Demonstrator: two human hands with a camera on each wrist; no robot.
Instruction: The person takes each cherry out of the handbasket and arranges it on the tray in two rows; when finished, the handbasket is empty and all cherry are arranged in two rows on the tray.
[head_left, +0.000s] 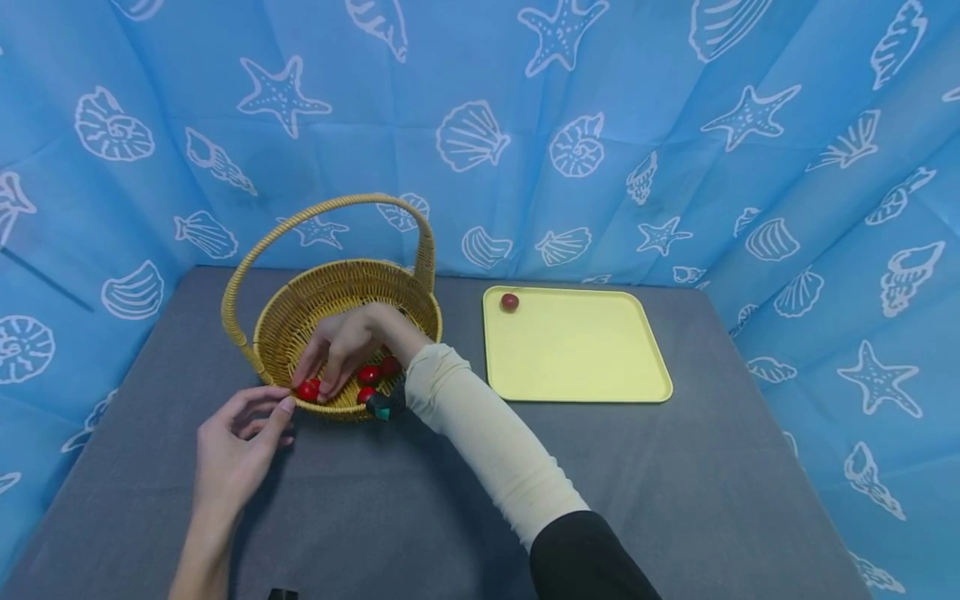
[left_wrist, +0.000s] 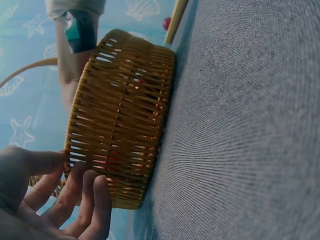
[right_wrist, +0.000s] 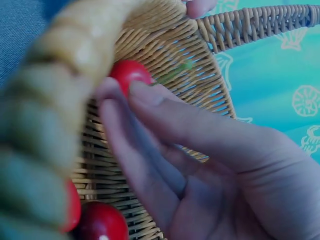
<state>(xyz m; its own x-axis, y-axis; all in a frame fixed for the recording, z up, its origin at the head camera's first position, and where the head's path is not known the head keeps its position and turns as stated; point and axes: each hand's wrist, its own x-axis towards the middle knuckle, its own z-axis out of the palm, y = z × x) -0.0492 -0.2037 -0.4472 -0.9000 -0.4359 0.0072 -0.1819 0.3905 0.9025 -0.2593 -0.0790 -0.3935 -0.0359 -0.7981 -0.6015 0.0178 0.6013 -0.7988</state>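
Observation:
A round woven basket [head_left: 337, 279] with a tall arched handle stands on the left of the table. My left hand [head_left: 240, 446] pinches its near-left rim between thumb and fingers; in the left wrist view the fingers [left_wrist: 75, 187] lie against the outside of the weave. Reaching down into the basket, my right hand [head_left: 348, 342] pinches a red cherry [right_wrist: 131, 74] with a green stem, thumb on one side and fingers on the other. More cherries [head_left: 369, 375], bright red and dark red, lie in the basket beside that hand, partly hidden by the wrist.
To the right of the basket lies a pale yellow tray [head_left: 577, 350]. One dark red cherry [head_left: 509, 302] sits in its far left corner. Grey cloth [head_left: 675, 492] covers the table, and a blue curtain [head_left: 510, 208] with shell prints hangs behind and at both sides.

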